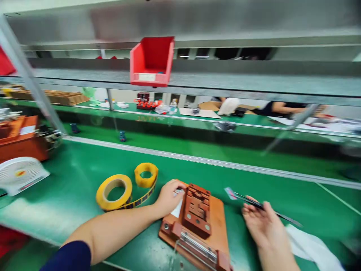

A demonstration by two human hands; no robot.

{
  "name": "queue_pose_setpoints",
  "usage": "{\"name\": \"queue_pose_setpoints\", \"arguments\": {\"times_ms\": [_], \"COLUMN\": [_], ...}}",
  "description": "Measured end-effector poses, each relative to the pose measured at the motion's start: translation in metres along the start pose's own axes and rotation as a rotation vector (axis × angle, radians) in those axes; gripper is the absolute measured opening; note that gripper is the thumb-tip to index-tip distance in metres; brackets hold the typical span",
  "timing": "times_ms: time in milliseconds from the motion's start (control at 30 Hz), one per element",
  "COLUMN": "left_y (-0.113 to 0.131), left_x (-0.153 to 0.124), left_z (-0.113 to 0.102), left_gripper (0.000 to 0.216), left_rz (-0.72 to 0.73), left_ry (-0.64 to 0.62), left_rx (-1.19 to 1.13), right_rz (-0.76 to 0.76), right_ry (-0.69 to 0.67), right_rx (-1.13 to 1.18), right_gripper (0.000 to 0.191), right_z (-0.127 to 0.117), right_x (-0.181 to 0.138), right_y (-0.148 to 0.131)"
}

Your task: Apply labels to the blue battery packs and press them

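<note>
A brown fixture with a slotted block and a hinged metal rod stands on the green bench in front of me. My left hand curls its fingers against the left back edge of the block, and the fingertips are partly hidden. To the right of the fixture, my right hand holds black tweezers, palm turned up. At the tweezers' tip is a small clear piece of film with a pink mark, held above the bench. A white cloth lies beside my right wrist.
Two yellow tape rolls joined by a strip sit left of the fixture. A white fan-shaped item and an orange-brown device stand at far left. Overhead, a red bin rests on a metal shelf. Across the bench, a person's arm shows.
</note>
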State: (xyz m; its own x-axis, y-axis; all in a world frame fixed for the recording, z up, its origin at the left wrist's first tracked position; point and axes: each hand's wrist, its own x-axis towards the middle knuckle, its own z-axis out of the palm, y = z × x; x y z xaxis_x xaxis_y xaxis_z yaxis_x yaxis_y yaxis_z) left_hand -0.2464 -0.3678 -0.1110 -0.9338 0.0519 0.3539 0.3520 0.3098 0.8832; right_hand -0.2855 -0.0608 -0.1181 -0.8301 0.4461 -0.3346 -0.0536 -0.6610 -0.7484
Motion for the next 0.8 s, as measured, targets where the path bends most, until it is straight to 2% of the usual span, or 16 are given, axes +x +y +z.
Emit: {"name": "queue_pose_setpoints", "arguments": {"times_ms": [167, 500, 800], "left_y": [-0.005, -0.015, -0.026], "left_x": [0.002, 0.005, 0.010], "left_z": [0.000, -0.003, -0.004], "left_gripper": [0.019, 0.031, 0.035], "left_rz": [0.003, -0.023, -0.023], "left_ry": [-0.041, -0.060, -0.059], "left_rx": [0.044, 0.092, 0.164], "right_rz": [0.085, 0.011, -0.003], "right_ry": [-0.069, -0.137, -0.140], "right_rx": [0.050, 0.094, 0.135], "right_gripper": [0.027, 0.025, 0.025], "right_z": [0.011, 0.005, 0.007], "right_x": [-0.010, -0.011, -0.012], "right_y": [-0.005, -0.002, -0.001]}}
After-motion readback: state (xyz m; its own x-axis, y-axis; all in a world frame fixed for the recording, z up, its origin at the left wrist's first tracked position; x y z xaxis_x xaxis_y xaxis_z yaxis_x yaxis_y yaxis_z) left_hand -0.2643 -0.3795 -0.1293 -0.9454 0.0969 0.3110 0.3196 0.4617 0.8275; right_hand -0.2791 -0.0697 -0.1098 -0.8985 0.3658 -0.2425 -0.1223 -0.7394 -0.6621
